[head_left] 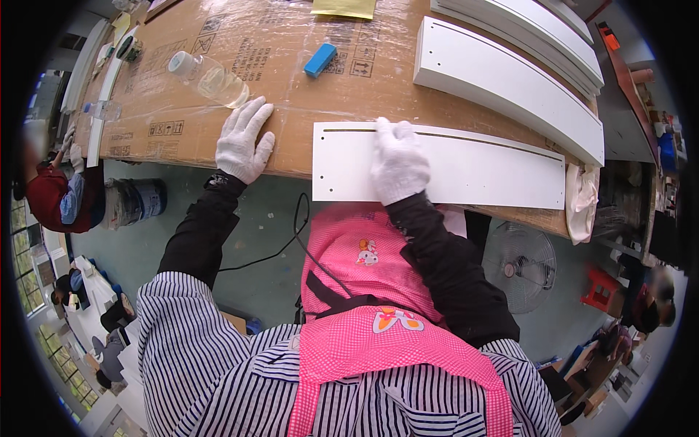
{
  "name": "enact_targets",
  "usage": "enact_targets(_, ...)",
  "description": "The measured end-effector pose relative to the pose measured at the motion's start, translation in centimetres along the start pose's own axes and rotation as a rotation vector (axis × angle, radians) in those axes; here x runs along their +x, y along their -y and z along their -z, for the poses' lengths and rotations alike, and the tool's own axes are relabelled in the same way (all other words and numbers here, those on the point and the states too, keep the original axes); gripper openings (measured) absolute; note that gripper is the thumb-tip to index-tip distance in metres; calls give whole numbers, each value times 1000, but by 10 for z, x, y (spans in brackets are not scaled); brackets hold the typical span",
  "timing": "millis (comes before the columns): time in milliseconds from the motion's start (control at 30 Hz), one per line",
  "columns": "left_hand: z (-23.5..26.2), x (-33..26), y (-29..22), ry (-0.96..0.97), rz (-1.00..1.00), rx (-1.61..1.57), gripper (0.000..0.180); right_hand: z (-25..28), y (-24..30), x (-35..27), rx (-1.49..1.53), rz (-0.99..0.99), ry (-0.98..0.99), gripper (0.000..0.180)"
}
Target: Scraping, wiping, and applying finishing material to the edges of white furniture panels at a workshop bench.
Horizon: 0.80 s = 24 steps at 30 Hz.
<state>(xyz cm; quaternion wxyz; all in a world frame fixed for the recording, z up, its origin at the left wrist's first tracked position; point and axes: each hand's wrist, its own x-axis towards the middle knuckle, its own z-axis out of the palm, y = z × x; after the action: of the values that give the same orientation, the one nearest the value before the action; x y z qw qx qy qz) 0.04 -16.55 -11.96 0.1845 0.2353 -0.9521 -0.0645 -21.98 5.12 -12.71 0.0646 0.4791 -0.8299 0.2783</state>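
- Had the left hand (245,142), gloved in white, spread open and palm down on the cardboard-covered bench (289,146), gripping nothing, just beside a clear bottle (220,84).
- Had the right hand (400,164), also gloved in white, curled closed on the face of a long white panel (495,175), over the slot (349,131) near its far edge; could not tell of anything pinched inside that grip.
- Saw the white panel flat at the near edge of the bench, right of the left hand, its near left corner jutting past the edge.
- Could not tell the bottle as standing or lying.
- Spotted a blue block (320,60) beyond the panel, apart from both hands.
- Saw a stack of white panels (502,84) to the far right and a yellow sheet (344,7) at the far side.
- Noticed a round fan (519,266) below the bench on the right, a bucket (135,202) on the left.
- Glimpsed a co-worker (54,191) in dark red at far left.
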Motion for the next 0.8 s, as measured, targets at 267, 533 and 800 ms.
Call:
enact_targets(267, -1, 0, 0, -8, -2, -8, 51, 18, 25, -2, 545, 12, 185, 37)
enact_targets(533, -1, -2, 2, 0, 31, -21, 53, -10, 13, 25, -60, -22, 151, 33)
enact_targets(800, 1, -1, -1, -42, 40, -17, 52, -19, 53, 22, 352, 483, 455, 29)
